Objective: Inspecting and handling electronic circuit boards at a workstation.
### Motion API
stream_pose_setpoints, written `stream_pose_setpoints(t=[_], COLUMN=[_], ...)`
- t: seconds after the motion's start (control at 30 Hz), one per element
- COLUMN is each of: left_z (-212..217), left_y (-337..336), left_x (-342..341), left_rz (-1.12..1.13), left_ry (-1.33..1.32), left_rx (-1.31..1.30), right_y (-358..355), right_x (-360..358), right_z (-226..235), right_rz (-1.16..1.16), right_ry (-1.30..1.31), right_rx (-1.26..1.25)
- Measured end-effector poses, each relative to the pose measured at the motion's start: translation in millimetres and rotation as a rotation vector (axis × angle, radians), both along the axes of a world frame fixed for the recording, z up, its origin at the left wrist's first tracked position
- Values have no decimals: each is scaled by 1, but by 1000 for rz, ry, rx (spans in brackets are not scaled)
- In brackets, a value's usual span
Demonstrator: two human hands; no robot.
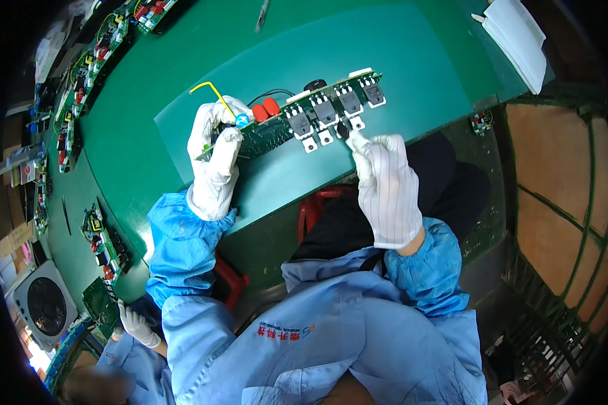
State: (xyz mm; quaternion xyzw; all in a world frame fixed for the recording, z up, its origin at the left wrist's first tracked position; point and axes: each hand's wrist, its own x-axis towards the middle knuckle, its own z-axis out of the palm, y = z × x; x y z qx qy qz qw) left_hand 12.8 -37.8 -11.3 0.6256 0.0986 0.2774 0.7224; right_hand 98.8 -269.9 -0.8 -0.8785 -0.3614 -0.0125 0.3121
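A long green circuit board [267, 140] is held tilted above the green mat, its left end gripped between the thumb and fingers of my white-gloved left hand [213, 158]. Close to that thumb sit a blue disc part [242, 121] and a bent yellow wire [213, 90]. Two red capacitors [265, 109] stand on the board's upper edge. Several black transistors with metal tabs [325, 111] line its right half. My right hand [388, 185], in a striped white glove, pinches a small black piece [343, 129] beside the transistor tabs. The fingertips partly hide that piece, so its kind is unclear.
Rows of populated boards [84, 77] lie along the table's left side, another board [101, 246] nearer. At lower left a co-worker's gloved hand [138, 326] touches a green board [101, 307] near a fan [45, 304]. White sheets [515, 40] lie far right; a pen [262, 15] lies at the top.
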Motion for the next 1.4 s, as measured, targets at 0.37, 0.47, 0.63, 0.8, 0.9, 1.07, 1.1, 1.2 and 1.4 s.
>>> stream_pose_setpoints(t=[0.37,0.47,0.63,0.8,0.9,1.07,1.1,1.2,1.4], left_z=[1,0,5,-4,-12,5,8,7,5], left_y=[0,3,29,50,63,55,53,56,59], left_x=[-2,1,-4,-5,-3,1,1,0,-4], left_rz=[-4,65,166,301,292,329,339,296,304], left_ry=[19,44,-90,-92,-84,-82,-78,-95,-138], left_rx=[-100,-159,-354,-287,-216,-425,-463,-379,-366], right_y=[-3,-9,-24,-1,11,28,29,21,8], right_x=[4,-1,38,85,95,77,69,28,-20], right_z=[1,9,19,9,-11,-5,-3,5,34], right_rz=[16,-9,5,151,220,427,486,725,883], right_ry=[35,305,-146,-268,-211,-287,-311,-131,439], right_rx=[12,245,3,-59,-129,-166,-179,-94,27])
